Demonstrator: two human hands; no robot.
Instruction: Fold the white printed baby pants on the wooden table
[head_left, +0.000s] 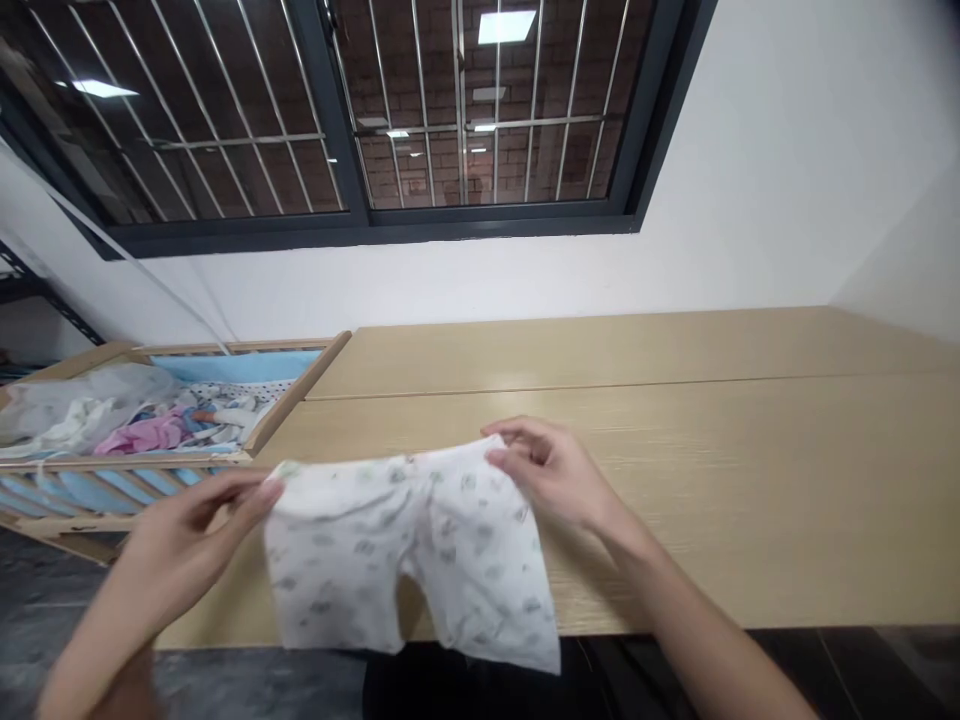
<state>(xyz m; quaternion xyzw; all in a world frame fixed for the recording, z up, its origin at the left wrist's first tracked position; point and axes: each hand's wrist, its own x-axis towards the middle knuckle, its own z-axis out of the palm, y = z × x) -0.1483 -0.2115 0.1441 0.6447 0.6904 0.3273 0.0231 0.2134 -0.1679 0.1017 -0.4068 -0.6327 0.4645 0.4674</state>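
A small pair of white baby shorts (360,540) with a faint grey-green print hangs spread between my hands, waistband up. My left hand (187,545) pinches one end of the waistband between thumb and fingers. At the opposite end, my right hand (551,470) grips the other corner the same way. Both legs of the shorts hang down over the near edge of the wooden table (720,480), their lower part slightly blurred.
To the left stands a wooden baby crib (296,395) with light blue lining, holding a pink cloth (146,432), other clothes and a translucent plastic bag (90,395). A barred window (465,215) with a dark frame is above the table, set in a white wall.
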